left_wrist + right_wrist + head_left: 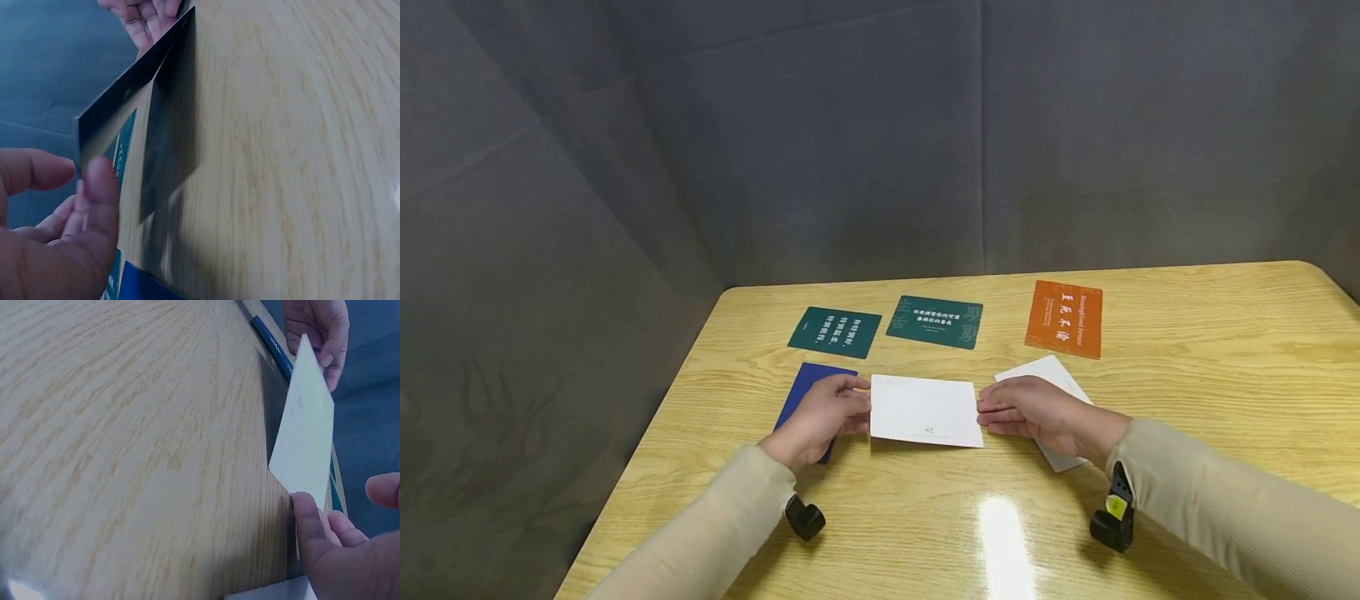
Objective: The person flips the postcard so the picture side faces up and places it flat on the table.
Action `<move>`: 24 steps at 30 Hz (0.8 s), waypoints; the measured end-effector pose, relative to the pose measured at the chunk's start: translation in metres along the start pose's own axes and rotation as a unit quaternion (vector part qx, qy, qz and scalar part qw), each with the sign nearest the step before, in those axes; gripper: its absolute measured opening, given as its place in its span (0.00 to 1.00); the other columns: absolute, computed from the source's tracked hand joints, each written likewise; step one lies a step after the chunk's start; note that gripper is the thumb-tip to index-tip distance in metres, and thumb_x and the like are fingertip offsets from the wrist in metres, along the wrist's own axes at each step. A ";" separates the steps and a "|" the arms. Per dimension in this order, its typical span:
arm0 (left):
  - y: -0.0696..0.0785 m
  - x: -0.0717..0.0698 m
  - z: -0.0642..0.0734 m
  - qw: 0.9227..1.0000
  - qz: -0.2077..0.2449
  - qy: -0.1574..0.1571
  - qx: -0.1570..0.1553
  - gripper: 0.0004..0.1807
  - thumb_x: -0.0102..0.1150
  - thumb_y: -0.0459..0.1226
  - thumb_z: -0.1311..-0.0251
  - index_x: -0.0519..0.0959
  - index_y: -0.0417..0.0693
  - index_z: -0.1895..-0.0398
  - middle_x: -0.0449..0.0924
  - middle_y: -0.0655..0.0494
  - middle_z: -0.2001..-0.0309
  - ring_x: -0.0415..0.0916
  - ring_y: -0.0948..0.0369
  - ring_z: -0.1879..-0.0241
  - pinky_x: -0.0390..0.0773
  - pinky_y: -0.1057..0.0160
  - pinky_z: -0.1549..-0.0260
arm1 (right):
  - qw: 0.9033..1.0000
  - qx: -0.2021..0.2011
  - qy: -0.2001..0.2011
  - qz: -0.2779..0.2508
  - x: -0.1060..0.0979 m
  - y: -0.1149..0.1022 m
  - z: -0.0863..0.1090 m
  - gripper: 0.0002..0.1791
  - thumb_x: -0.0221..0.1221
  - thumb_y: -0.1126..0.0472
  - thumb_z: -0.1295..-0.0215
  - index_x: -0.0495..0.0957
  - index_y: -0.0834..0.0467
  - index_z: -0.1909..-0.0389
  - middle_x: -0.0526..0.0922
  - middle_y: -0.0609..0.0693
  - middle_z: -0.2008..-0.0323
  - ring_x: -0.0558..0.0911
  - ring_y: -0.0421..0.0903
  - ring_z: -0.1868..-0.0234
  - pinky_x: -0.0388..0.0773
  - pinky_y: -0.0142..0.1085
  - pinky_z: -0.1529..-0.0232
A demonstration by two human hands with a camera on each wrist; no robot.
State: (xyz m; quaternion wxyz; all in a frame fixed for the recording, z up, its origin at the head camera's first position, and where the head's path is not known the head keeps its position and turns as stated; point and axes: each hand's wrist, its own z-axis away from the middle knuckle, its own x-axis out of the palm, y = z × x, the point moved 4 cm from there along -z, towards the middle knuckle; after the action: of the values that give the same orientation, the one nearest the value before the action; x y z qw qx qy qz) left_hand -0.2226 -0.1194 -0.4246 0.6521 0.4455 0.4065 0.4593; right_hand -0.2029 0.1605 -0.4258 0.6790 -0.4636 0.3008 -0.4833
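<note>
A white card [925, 408] with a small print near its lower edge is held level between both hands, its shadow falling on the wooden table below. My left hand [827, 412] pinches the card's left edge, with the thumb on one face and fingers behind. At the opposite edge, my right hand [1037, 408] grips it between thumb and fingers. Beneath the left hand lies a blue card [801, 387], partly covered. Another white card [1051, 371] rests on the table under the right hand, also partly hidden.
Two green cards with white writing lie farther back, one at left [835, 332] and one in the middle [935, 322]. An orange card [1064, 319] lies at back right. A grey curtain [850, 167] hangs behind the wooden table [1210, 375].
</note>
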 end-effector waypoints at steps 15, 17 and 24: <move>-0.009 -0.004 -0.004 0.998 0.054 -0.017 0.011 0.15 0.52 0.22 0.32 0.70 0.31 0.44 0.76 0.51 0.69 0.76 0.60 0.72 0.80 0.67 0.72 | 0.998 -0.025 0.025 0.055 0.000 0.005 -0.005 0.20 0.54 0.69 0.23 0.67 0.78 0.37 0.79 0.61 0.49 0.83 0.45 0.54 0.83 0.38 0.49; -0.009 -0.005 -0.004 0.998 0.058 -0.024 0.010 0.16 0.52 0.22 0.32 0.70 0.31 0.43 0.77 0.52 0.70 0.77 0.61 0.72 0.80 0.67 0.72 | 0.998 -0.028 0.028 0.056 0.000 0.005 -0.005 0.20 0.54 0.69 0.23 0.67 0.78 0.37 0.79 0.60 0.51 0.82 0.44 0.55 0.83 0.38 0.50; -0.008 -0.005 -0.003 0.998 0.054 -0.031 0.009 0.15 0.52 0.23 0.31 0.70 0.31 0.43 0.77 0.53 0.70 0.76 0.61 0.72 0.79 0.66 0.72 | 0.997 -0.033 0.033 0.057 0.000 0.004 -0.005 0.19 0.54 0.67 0.22 0.69 0.77 0.38 0.80 0.56 0.57 0.81 0.43 0.59 0.82 0.36 0.55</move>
State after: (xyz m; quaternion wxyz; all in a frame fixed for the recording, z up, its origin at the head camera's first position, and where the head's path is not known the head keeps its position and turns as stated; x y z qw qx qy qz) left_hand -0.2250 -0.1251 -0.4328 0.6345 0.4871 0.3656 0.4759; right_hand -0.2056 0.1596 -0.4317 0.6797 -0.4518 0.3647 -0.4482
